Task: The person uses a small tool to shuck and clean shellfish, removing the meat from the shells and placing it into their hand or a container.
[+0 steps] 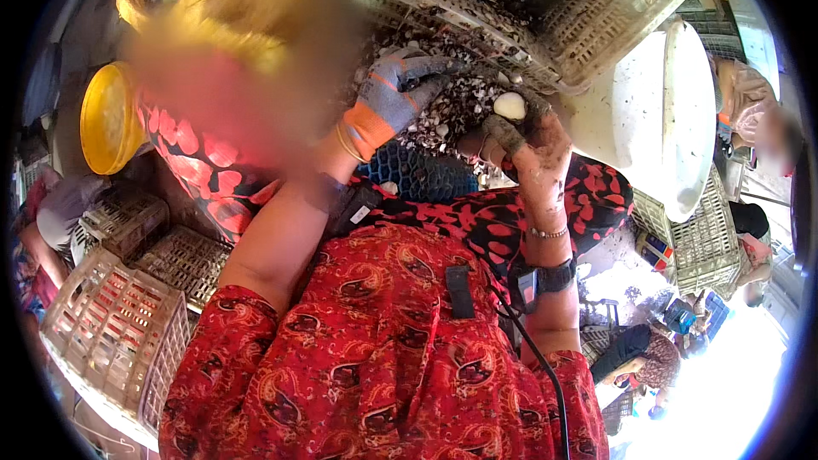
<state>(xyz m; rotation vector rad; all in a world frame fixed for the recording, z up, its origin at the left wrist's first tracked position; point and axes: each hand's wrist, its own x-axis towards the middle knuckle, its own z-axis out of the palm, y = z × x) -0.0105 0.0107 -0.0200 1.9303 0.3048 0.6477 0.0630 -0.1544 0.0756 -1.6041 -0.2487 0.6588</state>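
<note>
My right hand [530, 147], with dirty dark coverings on its fingers, grips a pale rounded shell [510, 105] between thumb and fingers. To its left, my left hand [402, 86] wears a grey-blue glove with an orange cuff. Its curled fingers reach over a heap of dark bits and white shell fragments [441, 118]. Its dark fingertips blend into the heap, so whether they hold anything is unclear. Below the heap, close to my lap, a blue mesh surface [422, 172] shows.
A tilted plastic crate [607, 19] with dark debris leans above the heap. White tub [639, 102] stands right, yellow bucket [108, 118] left. Stacked crates [115, 332] fill the lower left. A blurred person [217, 96] sits close at left; other people [639, 354] work at right.
</note>
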